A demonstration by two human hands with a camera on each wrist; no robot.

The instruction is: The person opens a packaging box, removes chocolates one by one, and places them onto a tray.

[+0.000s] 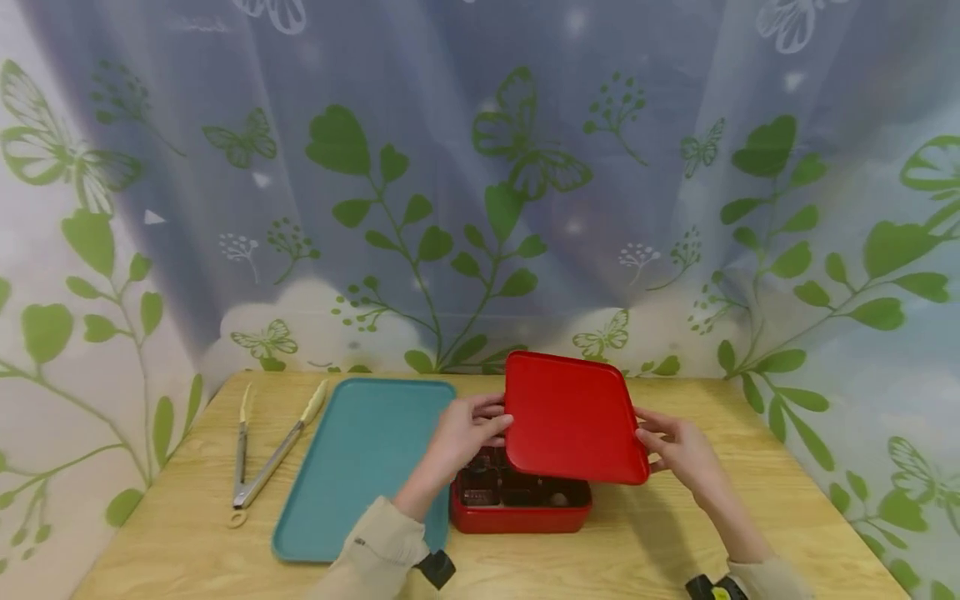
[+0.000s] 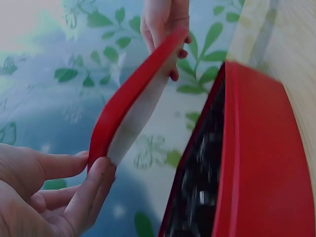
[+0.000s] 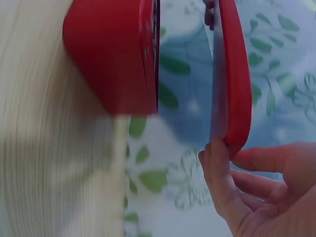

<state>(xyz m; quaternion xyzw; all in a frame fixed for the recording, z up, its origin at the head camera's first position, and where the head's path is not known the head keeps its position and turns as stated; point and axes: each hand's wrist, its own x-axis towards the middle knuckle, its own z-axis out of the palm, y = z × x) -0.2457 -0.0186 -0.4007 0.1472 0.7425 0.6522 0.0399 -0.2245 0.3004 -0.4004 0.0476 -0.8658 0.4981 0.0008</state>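
Head view: red lid [image 1: 573, 417] tilted above the red box [image 1: 521, 522], whose dark compartments show; tongs [image 1: 272, 465], teal tray [image 1: 367, 467] on the surface [image 1: 795, 517].
Left wrist view: lid's pale underside, hidden from the head camera.
Left hand [image 1: 461, 429]: fingers clamped on the lid's left edge.
Right hand [image 1: 681, 448]: fingers clamped on its right edge.

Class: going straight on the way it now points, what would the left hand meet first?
The red lid, whose edge the left hand pinches; beyond it, perhaps the right hand, though depth is unclear.
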